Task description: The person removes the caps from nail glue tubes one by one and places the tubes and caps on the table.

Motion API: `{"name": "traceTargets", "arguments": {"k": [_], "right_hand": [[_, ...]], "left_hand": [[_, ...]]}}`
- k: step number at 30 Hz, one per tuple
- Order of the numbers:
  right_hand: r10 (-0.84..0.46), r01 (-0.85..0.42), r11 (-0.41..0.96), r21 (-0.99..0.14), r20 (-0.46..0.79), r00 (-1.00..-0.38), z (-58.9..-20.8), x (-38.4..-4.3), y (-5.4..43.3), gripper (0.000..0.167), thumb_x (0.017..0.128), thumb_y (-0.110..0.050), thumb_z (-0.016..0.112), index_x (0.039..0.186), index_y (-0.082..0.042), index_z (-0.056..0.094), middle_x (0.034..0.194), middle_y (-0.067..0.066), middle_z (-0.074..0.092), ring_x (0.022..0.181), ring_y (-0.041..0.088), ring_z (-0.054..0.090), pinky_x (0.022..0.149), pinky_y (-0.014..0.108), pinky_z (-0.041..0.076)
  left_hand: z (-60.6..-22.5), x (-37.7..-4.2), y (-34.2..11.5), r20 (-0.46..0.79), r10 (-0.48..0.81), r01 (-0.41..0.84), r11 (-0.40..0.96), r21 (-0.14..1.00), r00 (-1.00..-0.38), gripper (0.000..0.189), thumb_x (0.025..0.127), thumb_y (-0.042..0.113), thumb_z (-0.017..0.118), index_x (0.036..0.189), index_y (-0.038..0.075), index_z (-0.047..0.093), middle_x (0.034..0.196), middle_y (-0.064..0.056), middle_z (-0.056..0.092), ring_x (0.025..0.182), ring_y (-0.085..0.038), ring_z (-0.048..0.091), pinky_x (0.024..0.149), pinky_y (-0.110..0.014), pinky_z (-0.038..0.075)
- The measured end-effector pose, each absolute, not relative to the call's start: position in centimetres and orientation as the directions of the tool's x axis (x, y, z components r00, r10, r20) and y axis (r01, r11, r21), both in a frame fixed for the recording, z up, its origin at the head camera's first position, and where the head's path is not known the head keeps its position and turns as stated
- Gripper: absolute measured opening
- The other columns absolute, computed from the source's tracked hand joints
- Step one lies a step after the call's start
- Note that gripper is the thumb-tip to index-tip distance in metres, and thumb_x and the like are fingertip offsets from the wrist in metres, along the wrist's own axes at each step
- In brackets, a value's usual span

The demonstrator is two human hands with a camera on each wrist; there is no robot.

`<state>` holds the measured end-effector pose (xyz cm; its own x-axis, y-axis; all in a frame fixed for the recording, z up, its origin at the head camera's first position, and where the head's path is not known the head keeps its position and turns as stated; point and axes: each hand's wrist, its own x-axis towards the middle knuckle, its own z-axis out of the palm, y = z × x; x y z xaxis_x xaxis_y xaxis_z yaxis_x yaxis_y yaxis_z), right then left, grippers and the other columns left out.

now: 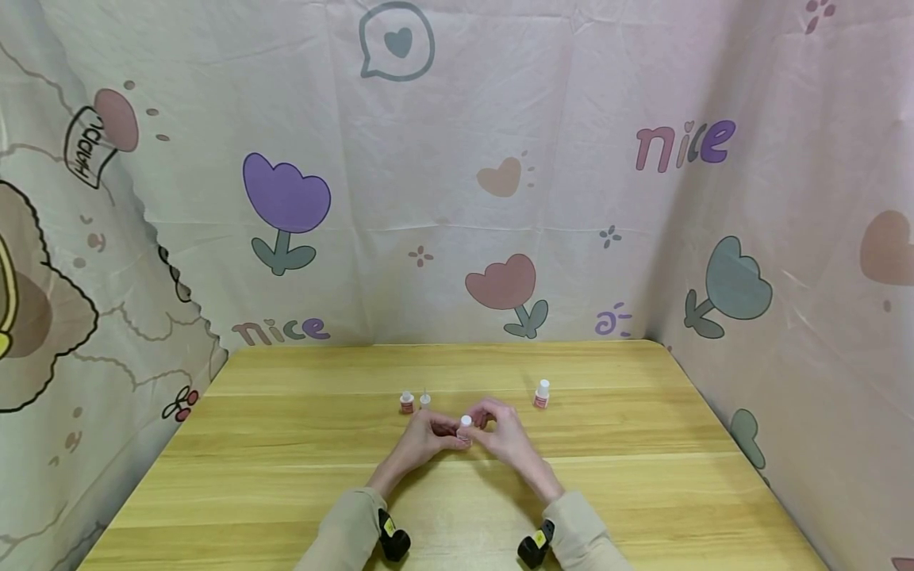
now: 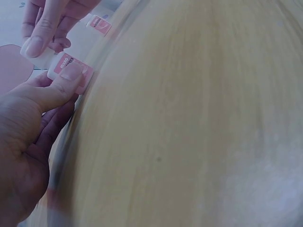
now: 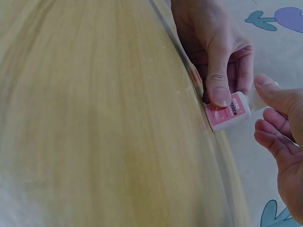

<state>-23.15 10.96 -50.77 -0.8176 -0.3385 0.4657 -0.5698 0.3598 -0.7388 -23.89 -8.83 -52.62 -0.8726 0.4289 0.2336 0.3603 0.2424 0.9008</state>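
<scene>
Low over the middle of the table, my left hand [image 1: 421, 441] pinches a small white bottle with a pink label [image 3: 228, 117], thumb across the label. The bottle stands upright in the head view. From the other side, my right hand [image 1: 507, 438] holds its white cap [image 2: 39, 56] between thumb and fingers. The cap sits at the bottle's top. Just beyond my left hand stands another small bottle [image 1: 407, 403] with a reddish label. Next to it is a white cap [image 1: 425, 400] with a thin stem pointing up.
A third capped bottle [image 1: 542, 394] with a pink label stands farther back on the right. The wooden table [image 1: 343, 373] meets a printed cloth [image 1: 400, 238] behind, and cloth also hangs at both sides.
</scene>
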Motion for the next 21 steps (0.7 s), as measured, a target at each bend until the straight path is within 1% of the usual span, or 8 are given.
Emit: {"name": "traceTargets", "arguments": {"k": [5, 13, 17, 21], "right_hand": [[-0.341, -0.581, 0.368, -0.726, 0.475, -0.811, -50.71, -23.15, 10.85, 0.017, 0.079, -0.004, 0.083, 0.089, -0.007, 0.07, 0.081, 0.003, 0.069, 0.074, 0.0, 0.057, 0.068, 0.026, 0.056], [-0.388, -0.604, 0.361, -0.71, 0.475, -0.79, -50.73, -23.15, 11.0, 0.013, 0.083, -0.002, 0.078, 0.092, -0.007, 0.071, 0.086, 0.003, 0.069, 0.077, 0.003, 0.058, 0.073, 0.024, 0.056], [-0.394, -0.605, 0.346, -0.717, 0.474, -0.787, -50.83, -23.18, 11.09, 0.016, 0.082, -0.002, 0.079, 0.096, -0.005, 0.071, 0.088, 0.006, 0.07, 0.078, 0.005, 0.06, 0.074, 0.027, 0.057], [-0.374, -0.581, 0.353, -0.733, 0.459, -0.806, -50.91, -23.23, 11.06, 0.021, 0.08, -0.006, 0.082, 0.097, -0.005, 0.07, 0.087, 0.006, 0.071, 0.078, 0.004, 0.06, 0.073, 0.028, 0.058]], "left_hand": [[-52.62, -23.94, -8.8, 0.225, 0.425, 0.352, 0.25, 0.902, -0.877, 0.019, 0.081, 0.015, 0.084, 0.099, 0.01, 0.08, 0.091, -0.012, 0.079, 0.077, -0.007, 0.072, 0.071, -0.019, 0.056], [-52.55, -23.9, -8.79, 0.219, 0.431, 0.353, 0.262, 0.898, -0.876, 0.019, 0.081, 0.014, 0.084, 0.099, 0.009, 0.08, 0.091, -0.011, 0.079, 0.075, -0.003, 0.07, 0.07, -0.019, 0.056], [-52.53, -23.89, -8.81, 0.229, 0.439, 0.365, 0.256, 0.895, -0.869, 0.018, 0.082, 0.013, 0.083, 0.099, 0.008, 0.08, 0.091, -0.012, 0.079, 0.076, -0.003, 0.071, 0.071, -0.019, 0.056], [-52.55, -23.91, -8.86, 0.24, 0.442, 0.375, 0.248, 0.893, -0.864, 0.017, 0.082, 0.012, 0.083, 0.098, 0.008, 0.08, 0.091, -0.012, 0.079, 0.077, -0.005, 0.072, 0.071, -0.019, 0.056]]}}
